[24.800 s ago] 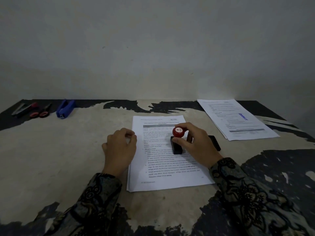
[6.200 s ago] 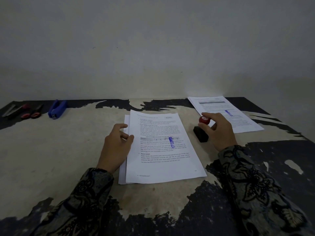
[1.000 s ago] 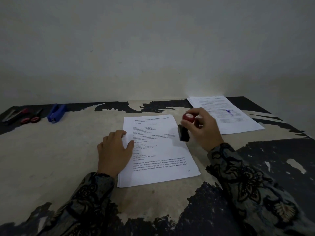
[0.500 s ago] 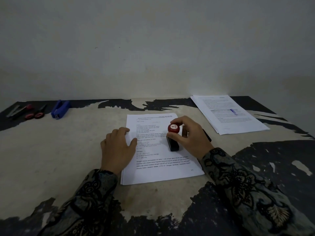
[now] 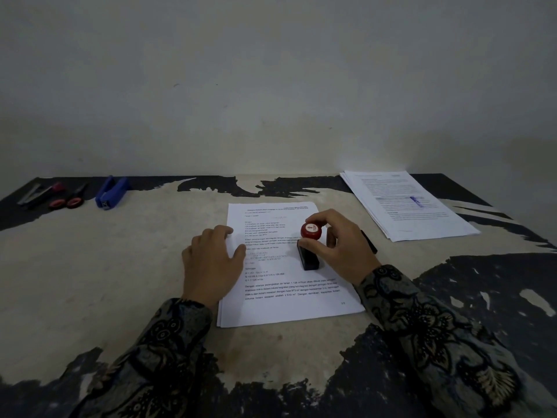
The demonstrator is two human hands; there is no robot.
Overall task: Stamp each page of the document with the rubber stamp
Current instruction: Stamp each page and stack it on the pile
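Note:
A thin stack of printed white pages (image 5: 289,300) lies in front of me on the worn table. The rubber stamp (image 5: 309,248), with a red knob marked TOP and a long black base, stands upright on the top page's right half. My right hand (image 5: 337,248) grips its knob with thumb and fingers. My left hand (image 5: 212,260) lies flat on the page's left edge, fingers spread. A second pile of pages (image 5: 407,203) sits at the far right, its top sheet bearing a blue stamp mark. A black ink pad (image 5: 370,241) peeks out behind my right hand.
At the far left lie a blue stapler (image 5: 111,193), red-handled scissors (image 5: 70,198) and a grey and red tool (image 5: 37,193). A pale wall rises right behind the table's (image 5: 90,282) far edge. The tabletop is beige with peeling black patches.
One second ago my right hand held the stamp tilted in the air at the page's right edge. It has since come down onto the top page and stands upright there.

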